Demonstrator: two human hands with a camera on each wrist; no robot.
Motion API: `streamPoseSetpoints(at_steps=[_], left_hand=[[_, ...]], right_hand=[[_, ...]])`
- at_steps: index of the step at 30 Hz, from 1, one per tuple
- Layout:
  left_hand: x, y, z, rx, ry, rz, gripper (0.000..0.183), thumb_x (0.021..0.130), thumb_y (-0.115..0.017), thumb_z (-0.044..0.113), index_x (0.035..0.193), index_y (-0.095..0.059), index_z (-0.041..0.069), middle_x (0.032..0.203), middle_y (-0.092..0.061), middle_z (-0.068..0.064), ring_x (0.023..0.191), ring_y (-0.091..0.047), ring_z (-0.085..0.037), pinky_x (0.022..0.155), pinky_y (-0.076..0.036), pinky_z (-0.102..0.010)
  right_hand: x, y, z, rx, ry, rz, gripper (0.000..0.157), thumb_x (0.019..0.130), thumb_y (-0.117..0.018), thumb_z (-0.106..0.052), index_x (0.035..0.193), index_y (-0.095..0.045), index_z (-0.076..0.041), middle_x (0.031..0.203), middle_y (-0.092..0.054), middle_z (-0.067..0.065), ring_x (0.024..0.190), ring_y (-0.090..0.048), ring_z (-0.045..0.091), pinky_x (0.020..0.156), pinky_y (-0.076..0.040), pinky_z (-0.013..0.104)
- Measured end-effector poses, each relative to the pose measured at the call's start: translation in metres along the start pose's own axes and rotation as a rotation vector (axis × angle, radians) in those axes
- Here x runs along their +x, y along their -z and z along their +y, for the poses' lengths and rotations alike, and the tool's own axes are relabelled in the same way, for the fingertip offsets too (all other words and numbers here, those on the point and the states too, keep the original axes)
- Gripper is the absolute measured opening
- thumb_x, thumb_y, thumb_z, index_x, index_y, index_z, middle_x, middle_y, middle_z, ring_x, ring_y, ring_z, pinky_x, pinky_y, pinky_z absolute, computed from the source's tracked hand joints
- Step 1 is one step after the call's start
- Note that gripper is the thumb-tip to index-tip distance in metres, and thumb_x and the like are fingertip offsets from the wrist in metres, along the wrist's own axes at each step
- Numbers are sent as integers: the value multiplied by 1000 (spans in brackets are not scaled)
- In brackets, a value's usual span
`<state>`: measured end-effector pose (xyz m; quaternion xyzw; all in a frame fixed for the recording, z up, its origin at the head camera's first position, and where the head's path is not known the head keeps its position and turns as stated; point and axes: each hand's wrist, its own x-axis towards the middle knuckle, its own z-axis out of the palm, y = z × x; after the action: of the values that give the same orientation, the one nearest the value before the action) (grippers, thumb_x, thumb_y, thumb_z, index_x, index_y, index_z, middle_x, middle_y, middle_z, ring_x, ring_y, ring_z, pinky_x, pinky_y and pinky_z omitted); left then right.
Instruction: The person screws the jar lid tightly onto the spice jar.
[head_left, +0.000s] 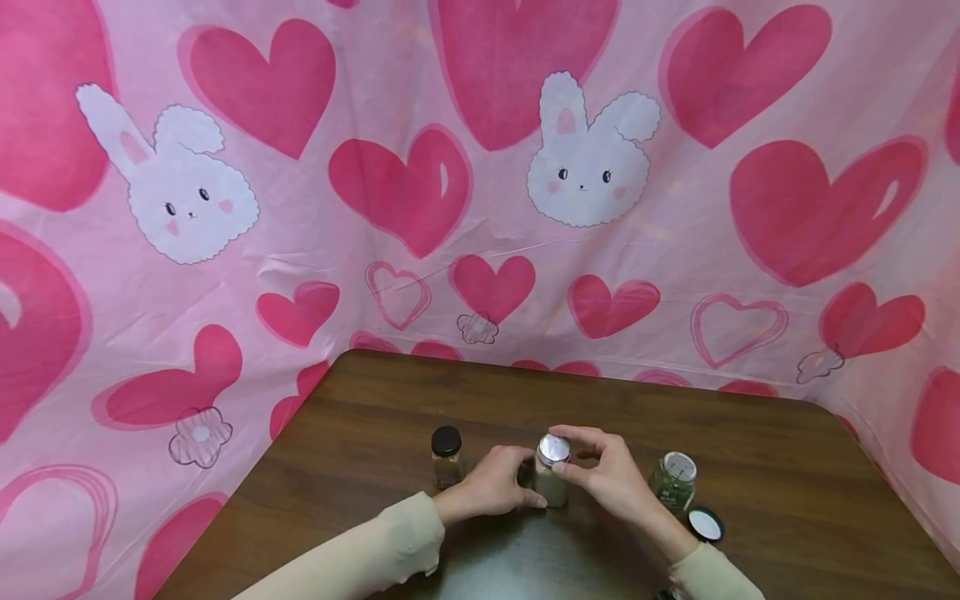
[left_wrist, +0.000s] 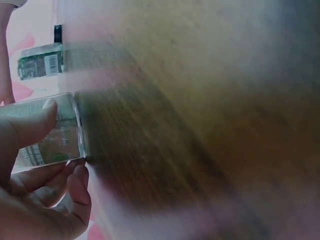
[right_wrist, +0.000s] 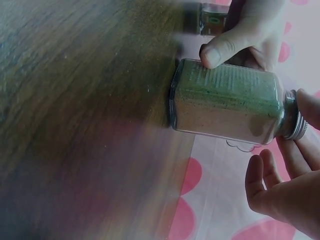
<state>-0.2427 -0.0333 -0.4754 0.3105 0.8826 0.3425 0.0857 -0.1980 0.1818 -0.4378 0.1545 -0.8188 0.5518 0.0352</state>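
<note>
A glass spice jar (head_left: pixel 553 490) with a shiny silver top (head_left: pixel 554 449) stands upright on the table between both hands. Pale powder fills part of it, as the right wrist view of the jar (right_wrist: pixel 227 102) shows. My left hand (head_left: pixel 491 483) grips the lower body from the left, with its thumb across the near side. From the right, my right hand (head_left: pixel 611 477) pinches the silver top between thumb and fingers; its other fingers are held off the glass in the right wrist view.
Left of the hands stands a spice jar with a black lid (head_left: pixel 447 450). On the right is a green herb jar (head_left: pixel 672 483) with a whitish top, and a black lid (head_left: pixel 706 524) lies inside-up beside it. Behind the wooden table (head_left: pixel 420 392) hangs a pink heart-patterned cloth (head_left: pixel 525 250).
</note>
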Motion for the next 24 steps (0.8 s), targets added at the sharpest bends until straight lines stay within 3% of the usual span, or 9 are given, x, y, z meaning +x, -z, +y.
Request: streamPoseSetpoints(at_steps=[13, 20, 24], left_hand=[[-1, 2, 3, -27, 0, -9, 46, 79, -96, 24, 116, -74, 8, 98, -72, 8, 88, -64, -2, 78, -53, -24], [-1, 3, 4, -10, 4, -1, 46, 79, -96, 25, 116, -74, 9, 96, -71, 9, 86, -63, -2, 76, -52, -24], [-2, 3, 4, 0, 7, -2, 45, 79, -96, 25, 115, -74, 10, 96, -71, 10, 87, -63, -2, 76, -52, -24]], right_hand=[[0, 1, -3, -27, -25, 9, 41, 89, -84, -8, 129, -75, -11, 129, -70, 9, 111, -62, 28, 91, -53, 50], [-1, 1, -3, -5, -39, -18, 42, 91, -82, -9, 132, -72, -9, 132, -69, 13, 101, -65, 29, 81, -56, 38], [-1, 1, -3, -5, -38, -24, 42, 92, -82, -10, 133, -71, -9, 133, -69, 12, 104, -65, 28, 84, -55, 40]])
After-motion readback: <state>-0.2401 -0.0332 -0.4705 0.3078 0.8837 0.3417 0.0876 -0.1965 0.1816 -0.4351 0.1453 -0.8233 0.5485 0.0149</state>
